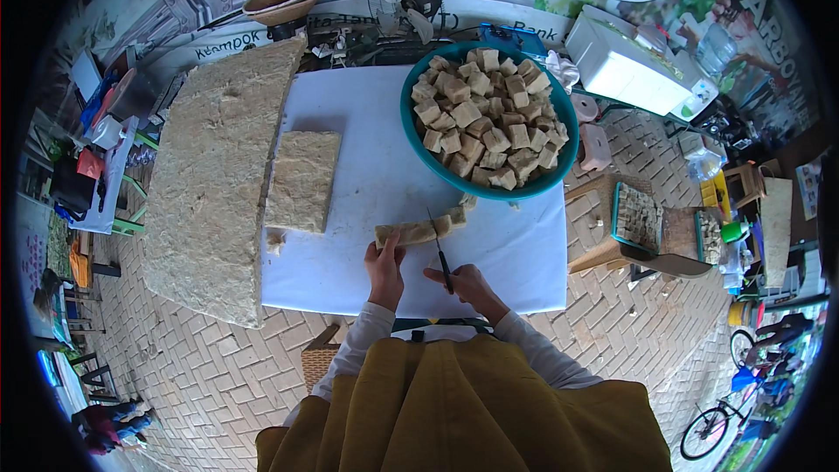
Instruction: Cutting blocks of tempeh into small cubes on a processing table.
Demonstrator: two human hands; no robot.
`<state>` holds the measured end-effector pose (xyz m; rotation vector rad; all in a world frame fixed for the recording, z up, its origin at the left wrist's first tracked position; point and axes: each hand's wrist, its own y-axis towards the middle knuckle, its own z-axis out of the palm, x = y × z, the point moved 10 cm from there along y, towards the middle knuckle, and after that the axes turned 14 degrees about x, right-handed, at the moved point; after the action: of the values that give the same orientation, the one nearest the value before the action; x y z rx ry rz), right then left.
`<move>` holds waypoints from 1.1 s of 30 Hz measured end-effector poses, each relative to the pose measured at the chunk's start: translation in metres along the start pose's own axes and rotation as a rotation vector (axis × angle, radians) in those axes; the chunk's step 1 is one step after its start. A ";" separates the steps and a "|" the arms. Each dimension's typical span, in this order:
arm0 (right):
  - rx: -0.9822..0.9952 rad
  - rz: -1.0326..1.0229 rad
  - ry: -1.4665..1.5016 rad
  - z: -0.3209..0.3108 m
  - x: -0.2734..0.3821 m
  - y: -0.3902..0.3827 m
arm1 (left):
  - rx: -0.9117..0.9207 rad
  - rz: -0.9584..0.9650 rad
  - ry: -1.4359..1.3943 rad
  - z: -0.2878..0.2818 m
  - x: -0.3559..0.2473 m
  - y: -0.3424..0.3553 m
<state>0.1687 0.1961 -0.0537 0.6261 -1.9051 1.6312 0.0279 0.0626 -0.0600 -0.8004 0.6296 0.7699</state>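
My left hand (385, 273) grips a long strip of tan fibrous material, like rockwool (406, 233), near the front of the white-covered table. In my right hand (470, 287) is a knife (440, 249) with a black handle, its thin blade lying across the strip near the right end. Small cut pieces (457, 216) lie just beyond that end. Behind them stands a round teal basin (418, 144) heaped with cubes (489, 118) of the same material. Left of the strip, a square slab (302, 182) rests beside a much larger slab (205, 183).
The white tablecloth (367, 288) shows around the work. A small scrap (275, 241) lies below the square slab. A fan (409, 4) and woven baskets (282, 0) stand at the back. To the right are a brown table (682, 240) with trays of pieces (636, 217) and a white box (625, 65).
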 end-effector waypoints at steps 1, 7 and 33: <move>0.001 0.006 -0.005 0.000 -0.001 0.001 | -0.007 0.006 0.005 0.001 -0.002 -0.001; 0.024 0.019 -0.055 -0.003 0.003 -0.001 | -0.024 0.030 0.035 0.001 -0.012 -0.001; 0.286 -0.021 0.036 0.026 0.017 -0.007 | 0.129 0.073 -0.006 0.036 -0.015 0.002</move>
<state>0.1582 0.1690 -0.0402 0.7209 -1.6475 1.9057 0.0253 0.0870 -0.0297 -0.6601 0.6990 0.7900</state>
